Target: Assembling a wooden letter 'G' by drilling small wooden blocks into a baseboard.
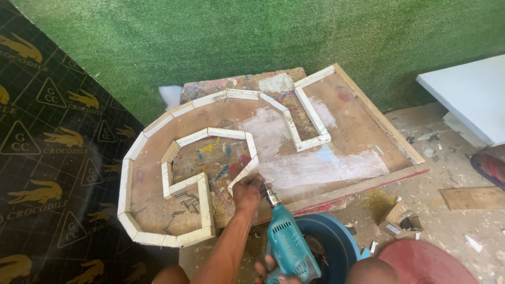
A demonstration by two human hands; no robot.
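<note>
A worn wooden board [363, 137] carries a frame of white strips [310, 113] bent into an angular outline. My left hand [247, 190] is closed over the near end of an inner white strip [251, 152], right beside the drill's chuck. What lies under its fingers is hidden. A teal electric drill [286, 244] points up at that spot, its bit against the board's near edge. My right hand [263, 272] grips the drill's handle at the bottom of the view, with only its fingers showing. Several loose screws [184, 206] lie inside the frame, left of my left hand.
A blue bucket [331, 239] sits under the drill, with a red round object [426, 263] to its right. A black printed sheet [52, 158] covers the left, and green turf [236, 37] lies behind. At right are a white panel [468, 94], a small cardboard box [397, 218] and a wood offcut [473, 197].
</note>
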